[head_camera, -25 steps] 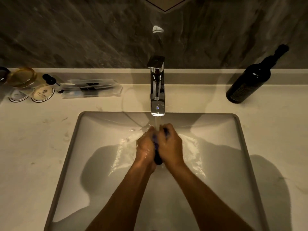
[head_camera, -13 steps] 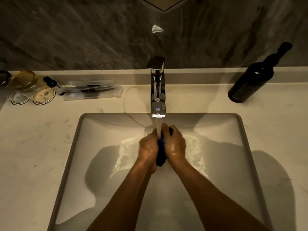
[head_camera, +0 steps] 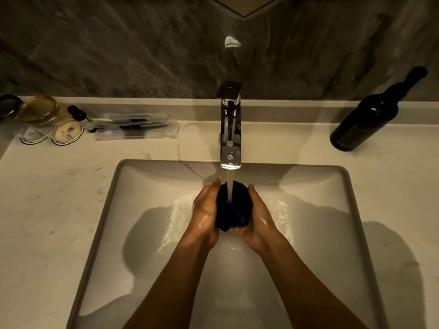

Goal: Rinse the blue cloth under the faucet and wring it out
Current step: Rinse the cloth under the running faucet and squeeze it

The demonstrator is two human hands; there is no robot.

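**Head view: two hands hold a blue cloth under running water**

Head view looks down at a pale counter (head_camera: 47, 210) with a white sink (head_camera: 147, 233) set in the middle of it.

At the back left corner of the counter sits a round glass jar (head_camera: 39, 110) with a gold look. Just in front of it lie two round paper coasters (head_camera: 67, 134). Beside them is a small bottle with a black pump top (head_camera: 79, 115). Next come some clear plastic packets (head_camera: 135, 125), lying flat along the back edge.

In the middle of the back edge stands a shiny faucet (head_camera: 230, 129). Water (head_camera: 230, 186) runs straight down from it into the sink.

The blue cloth (head_camera: 234, 207) is right under the water, over the back half of the sink. It is bunched up into a dark ball. The left hand (head_camera: 206, 210) cups its left side, with the fingers curved round it. The right hand (head_camera: 257, 214) cups its right side the same way. Both hands look wet and shiny. The water lands on the top of the cloth, between the two hands. Water also splashes on the sink floor on both sides of the hands.

At the back right corner of the counter stands a dark bottle (head_camera: 365, 119) with a long neck. It is well apart from the sink.
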